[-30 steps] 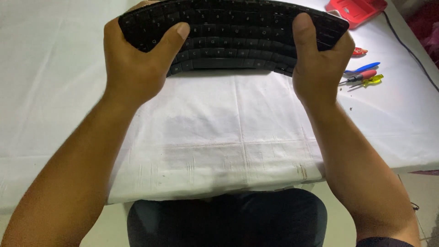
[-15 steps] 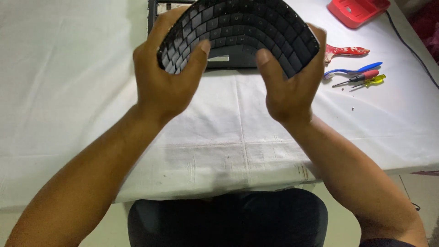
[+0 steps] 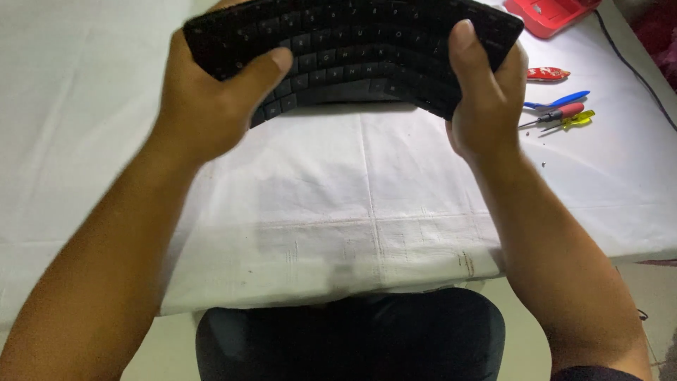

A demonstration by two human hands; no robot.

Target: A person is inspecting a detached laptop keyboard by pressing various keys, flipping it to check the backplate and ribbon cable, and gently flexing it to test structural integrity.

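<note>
While dark seat (image 3: 352, 339) sits nearest below table edge, white cloth (image 3: 352, 204) is spread beyond. Black keyboard (image 3: 352, 49) is held up above cloth, bowed between hands: left hand (image 3: 211, 99) clamped on left end, right hand (image 3: 486, 99) on right end. Screwdrivers (image 3: 560, 115) and red tray (image 3: 553, 14) are seen farther right.

a small red wrapper-like packet (image 3: 548, 73) with pale markings lies on the counter (image 3: 423, 183) at right; no screens or signs show.

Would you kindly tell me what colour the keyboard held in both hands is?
The keyboard is black, keys and frame alike; the head view shows it best.
</note>
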